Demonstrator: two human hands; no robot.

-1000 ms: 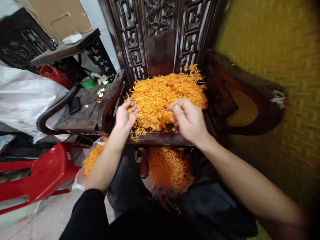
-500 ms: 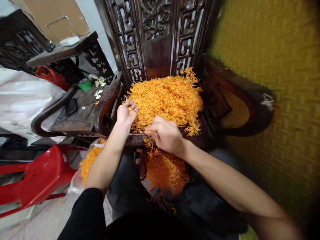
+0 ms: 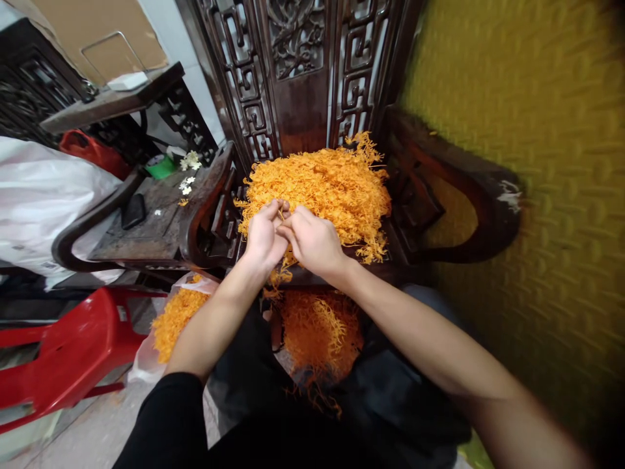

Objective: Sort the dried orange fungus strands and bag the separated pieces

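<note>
A large heap of orange, branching strands [image 3: 317, 182] lies on the seat of a dark carved wooden chair [image 3: 303, 117]. In front of it my left hand [image 3: 266, 234] and my right hand [image 3: 312, 241] meet, fingertips together. Both have curled fingers, closed on something small that I cannot make out. A few orange strands [image 3: 279, 277] hang just below my hands. Lower down, between my legs, is a second bunch of orange strands [image 3: 319, 332].
At left are a plastic bag of orange pieces [image 3: 178, 319], a red plastic stool [image 3: 83, 345] and a large white bag [image 3: 43, 202]. A second wooden seat [image 3: 141, 238] holds a dark phone-like object [image 3: 133, 212] and green tape [image 3: 161, 167]. Yellow textured material [image 3: 537, 163] stands at right.
My left hand has moved right and my right hand slightly up, so they now touch. The hanging strands are lower and farther left. The view has shifted slightly.
</note>
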